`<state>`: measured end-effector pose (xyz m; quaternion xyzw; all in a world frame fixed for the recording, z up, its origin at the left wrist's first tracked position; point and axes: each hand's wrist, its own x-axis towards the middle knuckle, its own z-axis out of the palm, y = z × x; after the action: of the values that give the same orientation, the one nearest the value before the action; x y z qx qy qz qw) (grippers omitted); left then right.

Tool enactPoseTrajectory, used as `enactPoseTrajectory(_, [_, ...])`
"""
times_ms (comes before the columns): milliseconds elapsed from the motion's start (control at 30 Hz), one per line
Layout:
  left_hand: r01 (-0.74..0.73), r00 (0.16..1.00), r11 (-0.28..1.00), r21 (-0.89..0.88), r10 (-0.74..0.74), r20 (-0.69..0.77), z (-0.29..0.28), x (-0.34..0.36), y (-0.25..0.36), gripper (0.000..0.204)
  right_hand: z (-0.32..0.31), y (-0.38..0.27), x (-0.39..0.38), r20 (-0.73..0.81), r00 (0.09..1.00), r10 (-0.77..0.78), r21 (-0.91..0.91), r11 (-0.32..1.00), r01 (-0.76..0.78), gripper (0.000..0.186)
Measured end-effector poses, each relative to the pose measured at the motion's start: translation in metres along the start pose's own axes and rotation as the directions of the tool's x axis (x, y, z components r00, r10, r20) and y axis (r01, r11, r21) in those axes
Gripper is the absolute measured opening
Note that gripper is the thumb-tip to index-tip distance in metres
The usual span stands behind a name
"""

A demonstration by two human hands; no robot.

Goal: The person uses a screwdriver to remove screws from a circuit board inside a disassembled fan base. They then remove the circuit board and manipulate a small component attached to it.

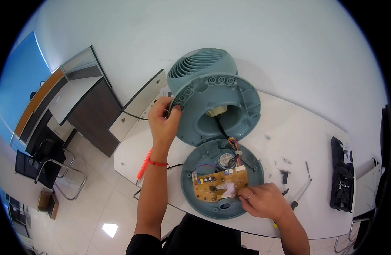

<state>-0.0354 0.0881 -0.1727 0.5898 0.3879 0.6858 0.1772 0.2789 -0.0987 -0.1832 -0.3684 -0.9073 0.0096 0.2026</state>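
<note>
A grey-green desk fan (204, 68) leans back on the table with its hollow underside facing me. My left hand (165, 121) is closed around the left rim of that underside. In front lies the round base plate (191, 193), joined to the fan by a bundle of wires (234, 144). A tan circuit board (208, 191) with small components and a whitish flat piece sits over the plate. At the board's right edge, my right hand (265, 202) has its fingers pinched together on the corner; the fingertips are partly hidden.
Right of the plate lie a screwdriver (302, 193), a small black part (285, 176) and loose screws. An open black tool case (342, 182) stands at the table's right edge. A red coiled item (143, 165) lies beside my left forearm. A desk (87, 110) and chair (51, 163) stand left.
</note>
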Motion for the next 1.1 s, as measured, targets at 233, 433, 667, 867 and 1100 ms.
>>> enactPoseTrajectory(233, [0.015,1.000,0.998,-0.065,-0.015,0.002,0.002,0.000,0.002,0.009,-0.001,0.000,-0.001,0.021,1.000,-0.006,-0.012,1.000,0.006,0.011])
enactPoseTrajectory(433, [0.026,1.000,0.999,-0.027,-0.025,0.006,-0.003,0.001,0.004,0.011,-0.001,-0.001,0.001,-0.019,1.000,0.022,0.007,1.000,-0.021,0.012])
enactPoseTrajectory(667, [0.032,0.997,0.999,-0.040,-0.034,-0.063,0.005,0.001,0.001,0.014,-0.002,-0.001,0.000,-0.159,0.986,0.052,0.015,0.999,-0.050,0.015])
enactPoseTrajectory(867, [0.069,0.996,0.991,-0.116,-0.075,-0.051,0.000,-0.002,-0.002,0.013,0.002,-0.001,0.002,-0.185,0.982,0.041,0.020,0.999,-0.038,0.015])
enactPoseTrajectory(1100, [0.097,0.995,0.981,-0.170,-0.102,-0.021,0.005,-0.002,0.000,0.016,0.001,0.000,0.003,-0.143,0.989,0.032,0.019,0.999,-0.029,0.015])
